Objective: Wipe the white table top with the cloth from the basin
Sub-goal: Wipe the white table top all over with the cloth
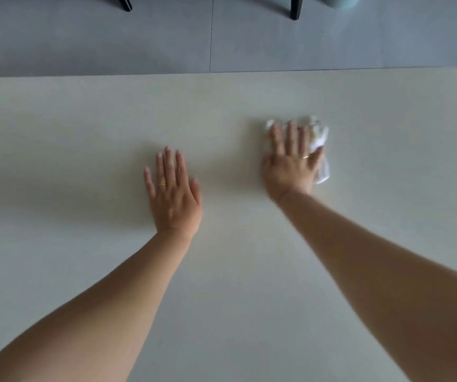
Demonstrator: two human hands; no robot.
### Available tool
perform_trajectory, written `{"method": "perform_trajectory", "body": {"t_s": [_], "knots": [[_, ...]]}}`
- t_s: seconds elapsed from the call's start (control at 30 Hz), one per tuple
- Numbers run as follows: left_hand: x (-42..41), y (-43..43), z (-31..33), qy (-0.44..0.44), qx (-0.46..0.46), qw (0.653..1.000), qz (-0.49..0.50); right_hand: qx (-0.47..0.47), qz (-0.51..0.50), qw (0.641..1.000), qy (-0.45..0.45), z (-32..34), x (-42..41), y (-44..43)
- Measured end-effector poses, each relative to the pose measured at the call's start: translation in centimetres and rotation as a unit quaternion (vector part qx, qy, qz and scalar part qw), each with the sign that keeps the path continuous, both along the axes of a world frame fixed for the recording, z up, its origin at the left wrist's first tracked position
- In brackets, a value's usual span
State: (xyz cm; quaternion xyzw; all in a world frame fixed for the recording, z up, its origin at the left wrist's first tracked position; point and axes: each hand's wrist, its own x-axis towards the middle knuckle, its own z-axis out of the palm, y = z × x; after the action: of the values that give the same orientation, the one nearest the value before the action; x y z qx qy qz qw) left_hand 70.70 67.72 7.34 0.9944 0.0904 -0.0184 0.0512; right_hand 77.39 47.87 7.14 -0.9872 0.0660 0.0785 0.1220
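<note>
The white table top point(84, 128) fills most of the view. A crumpled white cloth point(319, 139) with faint yellow marks lies on it at the right of centre. My right hand point(290, 161) presses flat on the cloth with straight, spread fingers; the cloth shows beyond the fingertips and along the hand's right side. The hand and cloth are slightly blurred. My left hand point(173, 191) rests flat on the bare table near the middle, fingers straight, holding nothing.
The table's far edge point(222, 73) runs across the upper view, with grey floor tiles behind it. Two dark chair legs point(295, 8) stand on the floor at the top. A pale blue container point(343, 1) shows at the top right.
</note>
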Motion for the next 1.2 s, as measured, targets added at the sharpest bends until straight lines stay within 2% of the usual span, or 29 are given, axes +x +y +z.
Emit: {"method": "perform_trajectory", "body": {"t_s": [0.1, 0.17, 0.23, 0.3, 0.4, 0.47, 0.53, 0.6, 0.63, 0.7, 0.77, 0.83, 0.87, 0.9, 0.97, 1.03, 1.07, 1.13, 1.2], "knots": [[-3.0, -3.1, 0.7, -0.01, -0.04, 0.999, -0.009, -0.015, 0.217, 0.976, -0.012, 0.3, -4.3, 0.9], [-6.2, -5.2, 0.8, -0.008, -0.072, 0.995, -0.069, -0.033, 0.27, 0.962, -0.029, 0.6, -3.9, -2.3], [-9.0, -6.2, 0.5, 0.003, -0.084, 0.99, -0.111, -0.046, 0.211, 0.976, -0.03, 0.5, -2.9, -5.8], [-10.3, -6.1, -0.1, 0.006, -0.074, 0.989, -0.128, -0.036, 0.09, 0.995, -0.012, 0.1, -2.4, -7.4], [-10.3, -5.9, -0.7, 0.006, -0.063, 0.99, -0.126, -0.015, -0.028, 0.999, -0.013, -0.4, -4.1, -3.6], [-10.4, -6.1, -0.7, 0.014, -0.06, 0.99, -0.127, -0.005, 0.014, 1.0, -0.025, -0.3, -7.3, -0.6], [-10.5, -6.0, -0.6, 0.017, -0.052, 0.99, -0.128, -0.015, 0.145, 0.989, -0.039, 0.0, -10.6, 0.2], [-10.5, -5.9, -0.6, 0.014, -0.05, 0.99, -0.13, -0.031, 0.279, 0.959, -0.045, 0.5, -11.0, -2.5], [-10.5, -5.9, -0.6, 0.011, -0.051, 0.99, -0.131, -0.045, 0.308, 0.949, -0.045, 0.5, -10.3, -4.5], [-10.4, -6.0, -0.7, 0.008, -0.053, 0.99, -0.13, -0.056, 0.252, 0.966, -0.03, 0.4, -8.3, -8.5], [-10.4, -6.0, -0.6, 0.01, -0.058, 0.99, -0.125, -0.041, 0.098, 0.994, -0.006, 0.2, -6.9, -10.1], [-10.4, -6.1, -0.6, 0.013, -0.056, 0.991, -0.123, -0.029, -0.02, 0.999, -0.005, 0.1, -7.6, -7.5], [-10.4, -6.1, -0.5, 0.015, -0.053, 0.991, -0.123, -0.023, -0.039, 0.999, -0.004, 0.1, -9.0, -5.5], [-10.4, -6.1, -0.4, 0.015, -0.053, 0.991, -0.123, -0.019, -0.019, 1.0, -0.009, 0.1, -10.8, -3.5], [-10.3, -6.2, -0.3, 0.008, -0.061, 0.991, -0.119, -0.026, 0.11, 0.993, -0.025, 0.2, -15.0, -1.0], [-10.2, -6.2, -0.1, 0.003, -0.07, 0.991, -0.116, -0.034, 0.253, 0.966, -0.033, 0.6, -16.6, -2.7], [-10.2, -6.2, 0.0, 0.002, -0.072, 0.99, -0.12, -0.044, 0.291, 0.955, -0.034, 0.7, -16.1, -4.5], [-10.1, -6.2, 0.0, 0.002, -0.071, 0.99, -0.125, -0.067, 0.256, 0.964, -0.03, 0.7, -14.7, -7.9], [-10.2, -6.1, -0.1, 0.0, -0.072, 0.99, -0.123, -0.048, 0.103, 0.994, -0.001, 0.8, -13.7, -9.2]]}}
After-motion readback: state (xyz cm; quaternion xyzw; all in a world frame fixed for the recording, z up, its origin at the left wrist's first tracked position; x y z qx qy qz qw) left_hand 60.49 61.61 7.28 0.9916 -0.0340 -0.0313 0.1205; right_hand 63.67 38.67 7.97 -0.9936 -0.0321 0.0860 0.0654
